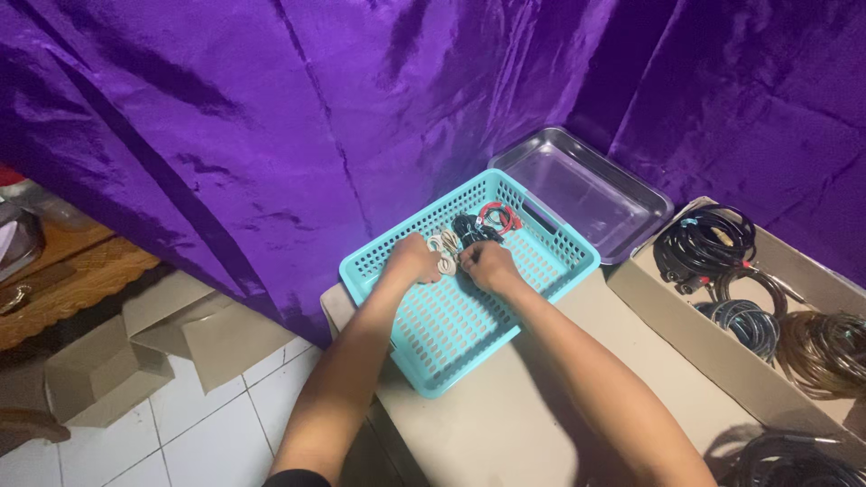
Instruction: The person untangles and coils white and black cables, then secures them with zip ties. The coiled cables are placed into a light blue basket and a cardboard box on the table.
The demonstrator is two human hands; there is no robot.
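Purple satin drape (271, 117) behind, white tiled floor (207, 424) — wooden furniture (63, 280) at left

Dim, uneven light — sheen glares off the purple cloth (271, 117), corners darken, and the picture is slightly soft.

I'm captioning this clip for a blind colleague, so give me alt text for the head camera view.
A person's left hand and right hand reach into a turquoise perforated plastic basket on a beige table, handling a small white coiled cable beside black and red ones. A shiny metal tray sits behind, a cardboard box of coiled cables at right, purple cloth behind.
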